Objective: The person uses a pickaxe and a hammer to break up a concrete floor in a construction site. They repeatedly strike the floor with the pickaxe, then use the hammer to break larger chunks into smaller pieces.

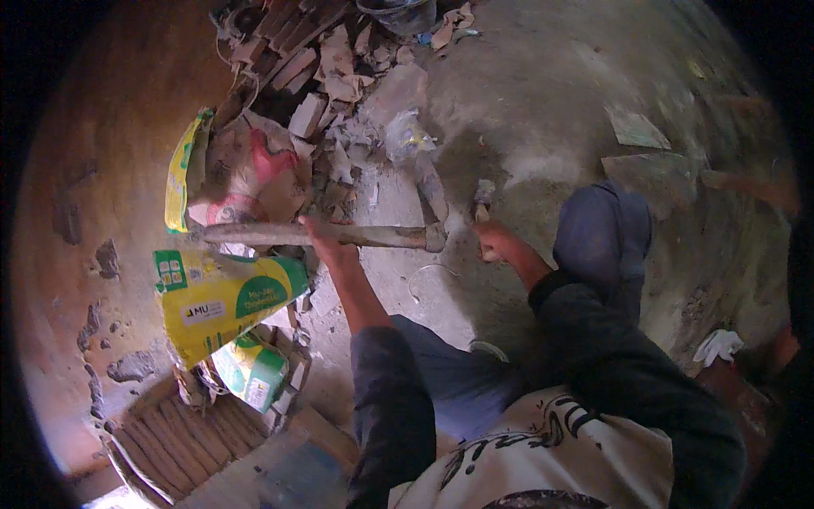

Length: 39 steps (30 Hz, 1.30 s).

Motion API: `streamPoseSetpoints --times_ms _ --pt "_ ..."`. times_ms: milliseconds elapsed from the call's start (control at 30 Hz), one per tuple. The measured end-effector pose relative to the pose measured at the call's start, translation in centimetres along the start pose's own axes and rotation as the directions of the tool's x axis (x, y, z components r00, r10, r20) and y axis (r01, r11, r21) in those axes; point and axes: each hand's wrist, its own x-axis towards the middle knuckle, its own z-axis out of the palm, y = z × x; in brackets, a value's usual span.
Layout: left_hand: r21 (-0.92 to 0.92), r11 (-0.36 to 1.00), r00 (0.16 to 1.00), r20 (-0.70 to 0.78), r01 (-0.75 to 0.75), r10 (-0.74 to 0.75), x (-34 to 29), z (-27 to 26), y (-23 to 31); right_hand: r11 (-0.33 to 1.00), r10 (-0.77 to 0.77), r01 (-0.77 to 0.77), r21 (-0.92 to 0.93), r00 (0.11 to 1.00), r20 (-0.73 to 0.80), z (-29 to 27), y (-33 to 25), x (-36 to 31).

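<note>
My left hand (329,248) is closed around the wooden shaft of a long-handled tool (381,237), held roughly level across in front of me. At its right end sits a narrow head, one arm of which reaches away from me; I cannot tell if it is a pick or a hoe. My right hand (498,241) grips a small flat brush (482,204) by its handle, bristle end pointing away from me. The brush is to the right of the tool's head and apart from it. Both hands are in front of my bent knees.
Yellow and green printed sacks (222,307) lie left, by a white and red sack (263,170). Broken bricks and rubble (309,114) heap along the wall, below a bucket (398,15). Flat slabs (653,176) lie right, with a white glove or cloth (719,347) nearer me.
</note>
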Motion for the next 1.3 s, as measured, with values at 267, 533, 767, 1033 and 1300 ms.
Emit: streamPoseSetpoints --times_ms 267,533,767,1033,1300 --pt "0.121 0.991 0.974 -0.214 -0.052 0.077 -1.7 2.8 -0.3 0.787 0.045 0.106 0.608 0.973 -0.227 0.9 -0.2 1.1" --pt "0.257 0.963 0.975 -0.219 0.087 -0.029 -1.4 2.6 -0.4 0.058 0.674 -0.679 0.732 0.567 0.473 -3.3 -4.5 1.2" --pt "0.079 0.922 0.915 -0.181 0.379 -0.361 1.9 -2.7 -1.5 -0.016 0.736 -0.722 0.692 0.460 0.497 -4.6 -5.2 1.7" --pt "0.251 0.952 0.937 -0.340 0.177 -0.085 1.7 -7.2 -6.7 0.942 -0.091 0.111 0.316 0.993 -0.076 -3.3 -1.7 -0.7" --pt "0.330 0.866 0.890 -0.389 0.376 -0.238 6.0 -10.3 -11.9 0.999 0.040 -0.041 -0.010 0.998 -0.047 -5.4 -5.5 -1.0"
